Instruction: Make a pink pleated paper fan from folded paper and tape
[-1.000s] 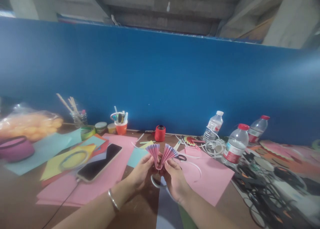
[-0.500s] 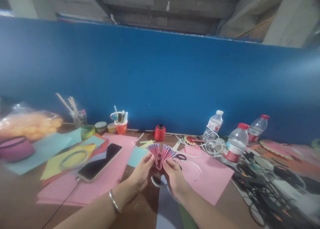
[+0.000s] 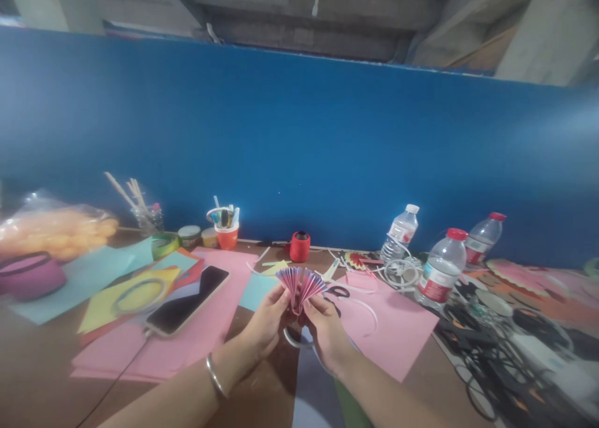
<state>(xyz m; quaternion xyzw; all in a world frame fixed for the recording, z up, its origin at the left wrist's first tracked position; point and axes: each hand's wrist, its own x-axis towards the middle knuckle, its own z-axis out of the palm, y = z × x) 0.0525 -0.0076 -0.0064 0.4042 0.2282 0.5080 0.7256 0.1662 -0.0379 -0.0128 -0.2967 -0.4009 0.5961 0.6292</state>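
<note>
A pleated pink paper fan (image 3: 299,286) stands upright between my two hands, just above the table. My left hand (image 3: 264,325), with a metal bangle on its wrist, pinches the fan's left half. My right hand (image 3: 327,331) pinches the right half. The two halves nearly touch and form one fan shape. A white tape ring (image 3: 292,342) lies on the table under my hands. Black-handled scissors (image 3: 337,292) lie just right of the fan on a pink sheet (image 3: 393,328).
A phone (image 3: 187,302) lies on pink paper at the left, near coloured sheets and a yellow ring. A red thread spool (image 3: 299,247), an orange cup of pens (image 3: 227,231) and small pots stand by the blue wall. Three water bottles (image 3: 440,271) and black cables sit at the right.
My hands have pushed the two spread halves of the fan together; the V-shaped gap between them has closed. My hands stay in the same place.
</note>
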